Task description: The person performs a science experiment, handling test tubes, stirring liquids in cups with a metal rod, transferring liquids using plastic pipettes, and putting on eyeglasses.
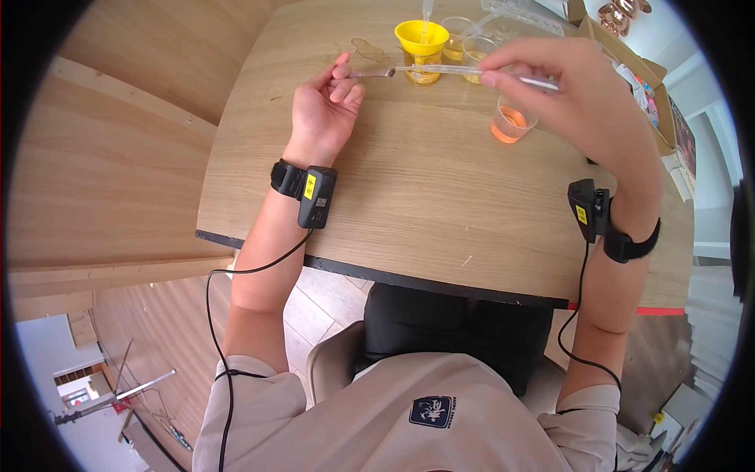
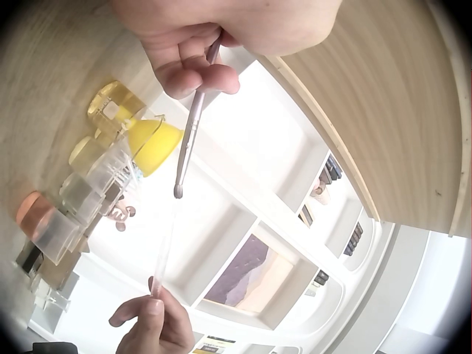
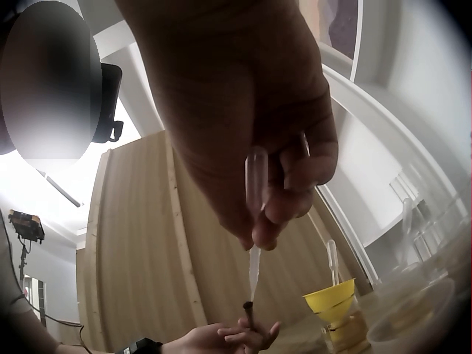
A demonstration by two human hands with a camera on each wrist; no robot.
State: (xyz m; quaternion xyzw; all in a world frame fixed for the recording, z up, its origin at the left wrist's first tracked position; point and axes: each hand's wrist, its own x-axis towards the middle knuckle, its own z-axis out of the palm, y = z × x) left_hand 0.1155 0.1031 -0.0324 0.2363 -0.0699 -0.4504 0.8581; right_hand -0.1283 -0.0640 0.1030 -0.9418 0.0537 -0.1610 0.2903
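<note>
My left hand [image 1: 324, 118] holds a slender brush [image 2: 190, 140] between its curled fingers, the dark tip pointing toward the right hand. The right hand [image 1: 586, 98] pinches a clear plastic pipette [image 3: 256, 181] just below its bulb. In the head view the pipette's narrow end meets or nearly meets the brush tip; contact is hard to tell. Behind them a yellow funnel [image 1: 422, 49] sits in a cup of yellow liquid [image 1: 423, 77], another pipette [image 1: 426, 16] standing in it. A cup of orange liquid [image 1: 513, 126] stands below the right hand.
More clear cups [image 1: 456, 31] with pale yellow liquid stand beside the funnel, a clear plastic tray [image 1: 523, 17] behind them. An open cardboard box [image 1: 664, 118] is at the table's right side. A wet mark [image 1: 370, 51] lies left of the funnel; a wooden panel [image 1: 134, 157] stands at left.
</note>
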